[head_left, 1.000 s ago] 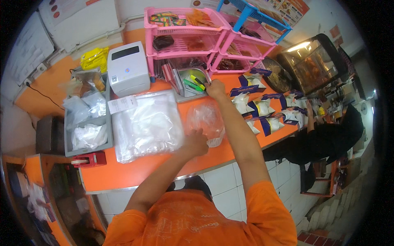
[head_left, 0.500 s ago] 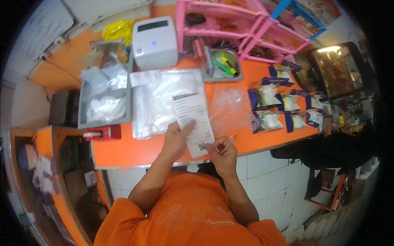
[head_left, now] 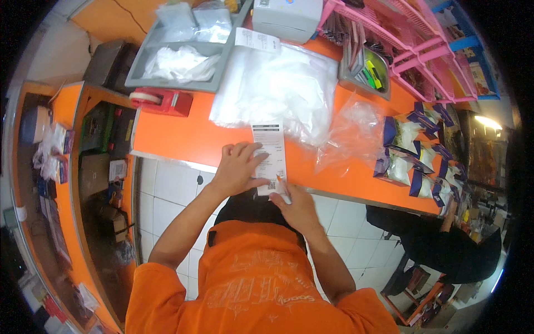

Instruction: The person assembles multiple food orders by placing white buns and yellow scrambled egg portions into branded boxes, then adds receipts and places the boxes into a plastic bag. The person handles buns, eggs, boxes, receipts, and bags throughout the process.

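A narrow white printed receipt [head_left: 271, 143] lies over the near edge of the orange table, its lower end by my hands. My left hand [head_left: 239, 168] is at the receipt's left side, fingers spread and their tips resting on the paper. At the receipt's lower right corner, my right hand [head_left: 297, 208] is closed around a slim white pen [head_left: 286, 195] with an orange tip pointing up at the print. Just beyond the receipt lies a stack of clear plastic bags [head_left: 267, 83].
A red tape dispenser [head_left: 161, 102] and a grey divided tray [head_left: 133, 78] stand at left. Crumpled clear plastic [head_left: 353, 131] and several filled blue-and-white packets [head_left: 397, 167] sit at right. Behind are a white printer [head_left: 286, 22], a marker bin [head_left: 347, 83] and pink racks [head_left: 417, 55].
The receipt has straightened and come down toward the table's near edge. My left hand's fingers have spread out, and the pen tip has swung onto the paper. The whole view has shifted.
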